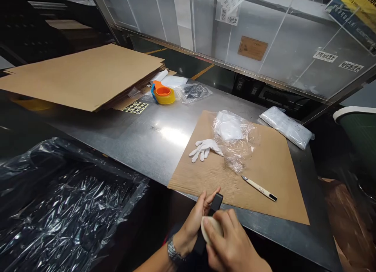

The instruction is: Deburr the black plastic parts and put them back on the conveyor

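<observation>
At the bottom of the view my left hand grips a small black rectangular object by its side, thumb up along it. My right hand presses a pale cloth-like pad against that object. Both hands hover at the near edge of a brown cardboard sheet lying on the metal table. On the cardboard lie a white glove, a crumpled clear plastic bag and a craft knife with a pale handle.
A stack of flat cardboard covers the far left. An orange tape dispenser, a sticker sheet and small bags sit behind. A sealed white bag lies right. Black plastic film fills a bin at left.
</observation>
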The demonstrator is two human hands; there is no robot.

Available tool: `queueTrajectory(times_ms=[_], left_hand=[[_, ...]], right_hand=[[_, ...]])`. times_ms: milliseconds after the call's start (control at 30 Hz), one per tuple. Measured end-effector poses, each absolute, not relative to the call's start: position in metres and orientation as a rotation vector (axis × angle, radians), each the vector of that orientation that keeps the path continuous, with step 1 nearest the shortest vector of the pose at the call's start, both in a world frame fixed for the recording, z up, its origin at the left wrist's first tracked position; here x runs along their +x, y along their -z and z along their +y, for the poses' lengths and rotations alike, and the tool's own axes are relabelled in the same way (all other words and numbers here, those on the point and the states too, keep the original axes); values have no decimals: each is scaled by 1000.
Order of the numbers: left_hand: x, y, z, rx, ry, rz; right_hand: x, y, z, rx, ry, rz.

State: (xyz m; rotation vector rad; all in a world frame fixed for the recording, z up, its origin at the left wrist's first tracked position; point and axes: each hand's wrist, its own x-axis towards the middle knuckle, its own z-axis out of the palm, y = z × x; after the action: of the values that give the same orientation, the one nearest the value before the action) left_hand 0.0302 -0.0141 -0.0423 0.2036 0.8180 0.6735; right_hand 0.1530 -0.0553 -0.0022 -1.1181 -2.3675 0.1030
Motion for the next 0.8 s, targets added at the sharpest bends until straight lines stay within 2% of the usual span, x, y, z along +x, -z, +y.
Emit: queueTrajectory(times_ms=[100, 267, 467, 667, 800], left_hand=[[32, 40, -14, 79, -597, 745], [39, 34, -15, -34, -632, 663], [36, 34, -11, -165, -549, 533], [34, 34, -4, -399, -653, 420], [39, 36, -2, -491, -598, 487]], right_hand=[[151, 4, -62, -1045, -66, -2349], [162, -2, -54, -1307, -136, -2271], [146, 5, -66, -1034, -215, -2207], [159, 18, -74, -1118, -314, -2098], [155, 23, -78, -1045, -288, -2069]])
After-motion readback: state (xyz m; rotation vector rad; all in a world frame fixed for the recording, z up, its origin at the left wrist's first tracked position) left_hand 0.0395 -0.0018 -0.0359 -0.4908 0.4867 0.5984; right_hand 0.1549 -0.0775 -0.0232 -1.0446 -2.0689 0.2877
